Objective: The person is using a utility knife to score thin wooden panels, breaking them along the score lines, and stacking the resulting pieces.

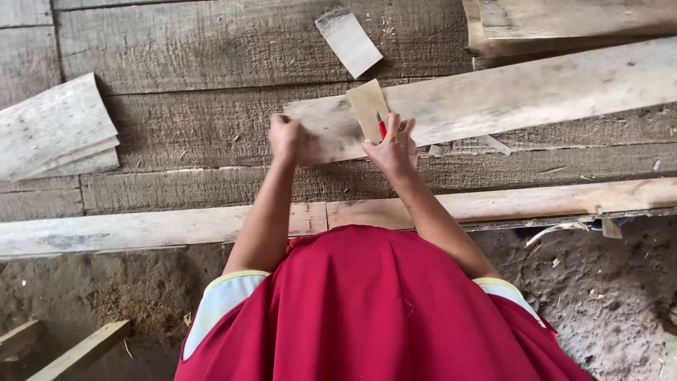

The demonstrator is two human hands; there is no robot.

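A long pale wooden plank (508, 95) lies slanted across a rough plank workbench (211, 49). My left hand (288, 138) is closed on the plank's near left end. My right hand (392, 147) holds a red pencil (381, 128) with its tip against a small tan rectangular wood piece (367, 106) that lies on the plank. The hand also rests on that small piece.
A loose pale rectangular offcut (348, 41) lies farther back on the bench. Stacked thin boards (53, 127) sit at the left. More planks (564, 21) lie at the top right. A long board (176, 224) edges the bench front; dirt floor (620, 296) below.
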